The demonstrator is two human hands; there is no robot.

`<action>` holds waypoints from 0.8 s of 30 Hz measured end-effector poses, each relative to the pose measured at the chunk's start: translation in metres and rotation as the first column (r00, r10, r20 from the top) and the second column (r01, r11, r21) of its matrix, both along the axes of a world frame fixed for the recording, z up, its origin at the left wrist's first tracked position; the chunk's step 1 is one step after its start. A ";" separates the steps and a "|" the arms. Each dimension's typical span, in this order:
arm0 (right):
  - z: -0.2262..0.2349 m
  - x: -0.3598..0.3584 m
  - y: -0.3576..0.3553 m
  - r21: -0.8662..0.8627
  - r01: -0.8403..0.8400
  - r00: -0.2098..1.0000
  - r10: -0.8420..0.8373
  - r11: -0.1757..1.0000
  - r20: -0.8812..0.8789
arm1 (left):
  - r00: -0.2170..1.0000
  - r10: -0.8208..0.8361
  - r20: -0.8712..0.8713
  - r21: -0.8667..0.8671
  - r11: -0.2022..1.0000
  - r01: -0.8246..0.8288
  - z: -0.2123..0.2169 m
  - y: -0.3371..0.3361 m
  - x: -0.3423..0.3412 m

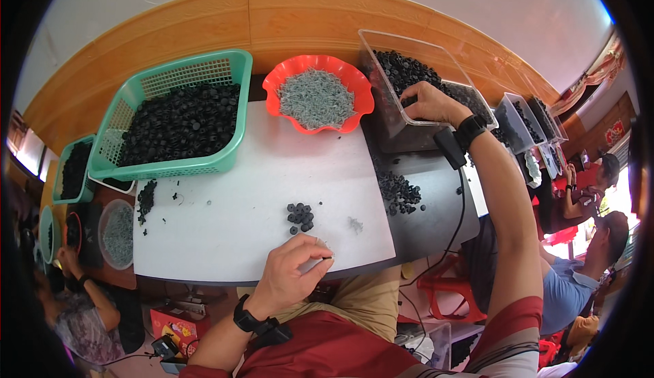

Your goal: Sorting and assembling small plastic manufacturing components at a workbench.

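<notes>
Near the front edge of the white board (211, 235), my left hand (293, 272) has thumb and fingers pinched on a small black part (328, 257), most of it hidden by the fingertips. A little pile of round black parts (300, 216) lies just beyond that hand. My right hand (436, 103) reaches over the rim of a clear plastic bin (402, 132) at the far right. Its fingers are curled together beside the black parts (405, 69) inside; what they hold, if anything, is hidden.
A red scalloped bowl (272, 81) holds grey metal pins. Left of it stands a green basket (170, 171) of black parts. Loose black parts (400, 192) lie on the dark mat by the bin. A cable (458, 231) hangs from my right wrist. Other people sit on both sides.
</notes>
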State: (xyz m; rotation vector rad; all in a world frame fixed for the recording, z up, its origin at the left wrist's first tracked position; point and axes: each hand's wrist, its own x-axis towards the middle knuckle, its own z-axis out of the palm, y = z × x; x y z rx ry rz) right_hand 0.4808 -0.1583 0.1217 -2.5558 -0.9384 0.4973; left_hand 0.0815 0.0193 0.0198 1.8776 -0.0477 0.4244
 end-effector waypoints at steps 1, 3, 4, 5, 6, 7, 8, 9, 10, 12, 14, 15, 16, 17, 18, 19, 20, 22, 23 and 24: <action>0.000 0.000 0.000 0.001 0.000 1.000 0.000 1.000 0.000 | 1.000 0.000 0.000 0.001 1.000 0.000 0.000 0.000 0.000; 0.000 -0.002 0.002 0.006 -0.003 0.998 0.003 1.000 0.061 | 1.000 0.000 -0.004 -0.011 1.000 0.000 -0.001 0.000 -0.001; 0.001 -0.004 0.003 0.009 -0.008 0.998 0.007 1.000 0.060 | 1.000 0.005 -0.004 -0.008 1.000 -0.005 -0.002 0.000 -0.002; 0.002 -0.006 0.004 0.028 -0.056 0.991 0.052 0.998 0.127 | 1.000 0.005 -0.003 -0.005 1.000 -0.005 -0.003 0.000 -0.003; 0.003 -0.008 0.003 0.042 -0.100 0.977 0.090 0.994 0.193 | 1.000 0.001 -0.001 -0.003 1.000 -0.001 -0.003 0.000 -0.002; 0.003 -0.008 0.003 0.044 -0.101 0.977 0.090 0.994 0.193 | 1.000 0.002 -0.001 -0.002 1.000 -0.002 -0.003 0.000 -0.002; 0.004 -0.008 0.003 0.056 -0.088 0.975 0.075 0.994 0.207 | 1.000 0.003 -0.002 -0.002 1.000 -0.003 -0.003 -0.001 -0.003; 0.005 -0.009 0.003 0.068 -0.076 0.973 0.059 0.995 0.221 | 1.000 0.004 -0.002 -0.003 1.000 -0.004 -0.003 -0.001 -0.002; 0.006 -0.010 0.002 0.070 -0.077 0.974 0.060 0.995 0.220 | 1.000 0.005 -0.003 -0.001 1.000 -0.005 -0.004 -0.001 -0.003; 0.009 -0.012 0.001 0.068 -0.071 0.968 0.052 0.995 0.247 | 1.000 0.003 0.000 -0.003 1.000 -0.003 -0.003 0.000 -0.003; 0.010 -0.009 -0.002 0.102 -0.077 0.960 0.046 0.992 0.278 | 1.000 0.004 0.003 -0.006 1.000 -0.004 -0.003 0.000 -0.003; 0.009 -0.008 -0.003 0.132 -0.086 0.951 0.042 0.988 0.307 | 1.000 0.010 0.005 -0.012 1.000 -0.010 -0.003 0.000 -0.004; 0.011 -0.007 -0.005 0.135 -0.092 0.952 0.047 0.987 0.303 | 1.000 0.017 0.000 -0.010 1.000 -0.017 -0.002 0.000 -0.004; 0.014 -0.006 -0.009 0.173 -0.101 0.940 0.037 0.980 0.340 | 1.000 0.013 0.016 -0.023 1.000 -0.012 -0.002 -0.001 -0.004; 0.017 -0.006 -0.009 0.213 -0.116 0.928 0.030 0.970 0.371 | 1.000 0.015 0.027 -0.035 0.999 -0.014 -0.001 -0.001 -0.004; 0.023 -0.009 -0.011 0.202 -0.060 0.944 -0.010 0.978 0.331 | 0.999 0.031 0.017 -0.033 0.999 -0.030 -0.003 -0.001 -0.004; 0.031 -0.012 -0.013 0.187 -0.005 0.956 -0.051 0.982 0.290 | 0.998 0.036 0.047 -0.024 0.999 -0.035 -0.005 -0.001 -0.003; 0.039 -0.013 -0.021 0.245 -0.014 0.946 -0.067 0.969 0.317 | 0.997 0.049 0.063 -0.014 0.999 -0.048 -0.007 -0.004 -0.003; 0.042 -0.005 -0.034 0.295 0.019 0.953 -0.106 0.955 0.283 | 0.996 0.033 0.089 0.001 0.999 -0.033 -0.006 -0.005 -0.002; 0.054 -0.025 -0.024 0.360 0.027 0.976 -0.102 0.932 0.190 | 0.994 0.033 0.106 0.018 0.999 -0.035 -0.006 -0.005 -0.002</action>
